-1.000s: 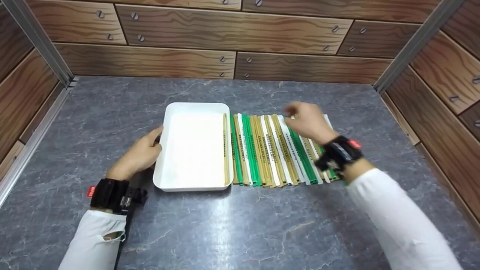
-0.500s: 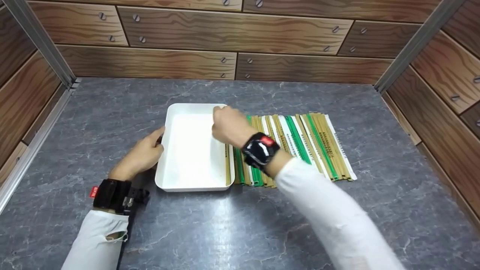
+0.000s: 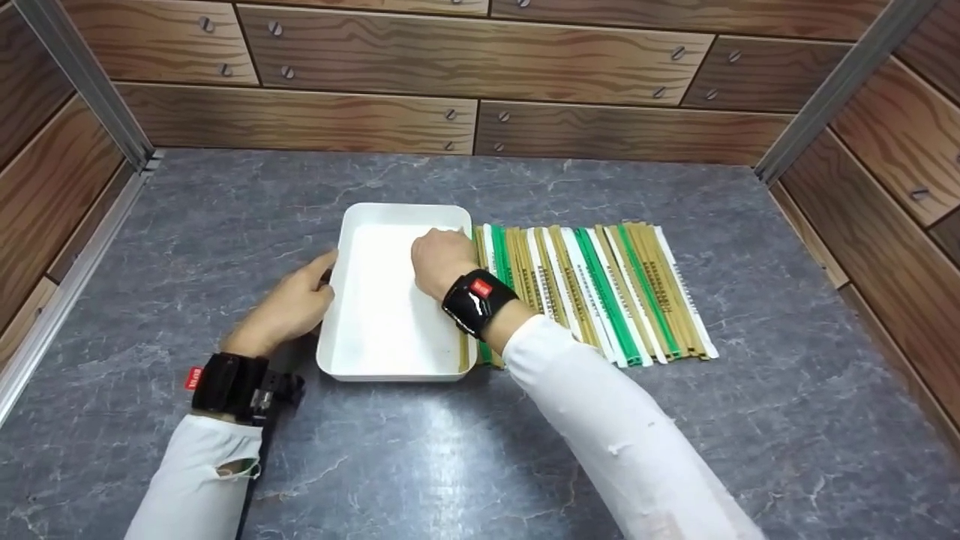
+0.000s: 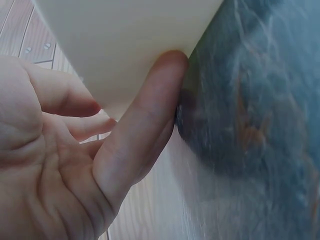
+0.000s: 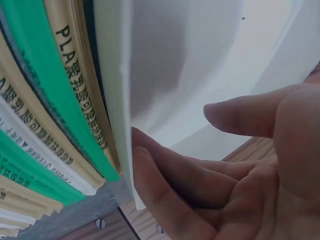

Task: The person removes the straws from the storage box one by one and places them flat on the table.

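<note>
A white rectangular tray [image 3: 390, 300] lies on the table, with a tan straw [image 3: 463, 354] along its inner right side. My left hand [image 3: 294, 304] is at the tray's left wall; in the left wrist view its fingers [image 4: 150, 112] are fairly straight and touch the tray's side. Over the tray's right part is my right hand [image 3: 442, 259], back upward. The right wrist view shows its fingertips against the tray wall [image 5: 117, 100] and the thumb [image 5: 240, 114] standing apart, with nothing visible between them. The head view hides these fingers.
Right of the tray lies a row of thin wrapped straws [image 3: 600, 292], tan, green and white, side by side with printed lettering. Grey marbled table [image 3: 420, 457] surrounds them. Wood-patterned walls [image 3: 480, 60] stand at the back and both sides.
My right hand has moved left from above the row of straws to the tray's right part. My left hand has stayed at the tray's left side.
</note>
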The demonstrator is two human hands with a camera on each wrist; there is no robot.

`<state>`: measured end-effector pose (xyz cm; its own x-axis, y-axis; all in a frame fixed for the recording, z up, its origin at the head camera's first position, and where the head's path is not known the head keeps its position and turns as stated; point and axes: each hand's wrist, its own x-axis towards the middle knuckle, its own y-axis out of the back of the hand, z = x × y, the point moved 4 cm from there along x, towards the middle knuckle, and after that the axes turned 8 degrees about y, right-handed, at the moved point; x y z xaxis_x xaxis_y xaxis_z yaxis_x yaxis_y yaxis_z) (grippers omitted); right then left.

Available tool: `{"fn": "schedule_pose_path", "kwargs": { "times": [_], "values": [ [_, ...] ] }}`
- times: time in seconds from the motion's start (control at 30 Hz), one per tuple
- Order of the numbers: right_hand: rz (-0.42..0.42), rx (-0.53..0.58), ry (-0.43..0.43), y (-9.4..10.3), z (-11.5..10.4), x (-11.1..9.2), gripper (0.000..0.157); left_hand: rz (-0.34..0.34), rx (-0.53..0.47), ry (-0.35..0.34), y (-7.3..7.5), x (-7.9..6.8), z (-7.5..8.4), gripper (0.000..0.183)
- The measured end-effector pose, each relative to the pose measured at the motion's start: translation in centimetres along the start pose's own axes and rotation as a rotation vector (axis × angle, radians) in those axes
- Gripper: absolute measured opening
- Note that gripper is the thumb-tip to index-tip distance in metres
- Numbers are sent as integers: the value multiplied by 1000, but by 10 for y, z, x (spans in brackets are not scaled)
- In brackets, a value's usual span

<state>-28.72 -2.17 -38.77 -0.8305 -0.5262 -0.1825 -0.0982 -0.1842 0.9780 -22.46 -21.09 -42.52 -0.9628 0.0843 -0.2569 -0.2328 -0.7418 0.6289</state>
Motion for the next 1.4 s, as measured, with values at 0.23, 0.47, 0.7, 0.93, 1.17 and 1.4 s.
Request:
{"fn": "schedule_pose_path", "kwargs": {
  "times": [0.23,0.47,0.7,0.93,1.17,1.4],
  "values": [
    [-45,128,-1,-3,-2,0,23,-10,-14,-8,-2,1,0,64],
    [-97,154,14,-7,1,-3,37,9,10,2,-2,1,-1,64],
    [-116,218,-18,-9,0,-4,64,23,17,-11,-2,1,-2,64],
    [-148,249,-32,-11,-1,-1,59,30,14,-13,-3,0,-1,63],
    [-123,293,18,-14,1,4,26,17,6,-9,-4,0,0,63],
    [-135,381,12,-14,3,6,5,8,4,0,-3,0,-1,63]
  ]
}}
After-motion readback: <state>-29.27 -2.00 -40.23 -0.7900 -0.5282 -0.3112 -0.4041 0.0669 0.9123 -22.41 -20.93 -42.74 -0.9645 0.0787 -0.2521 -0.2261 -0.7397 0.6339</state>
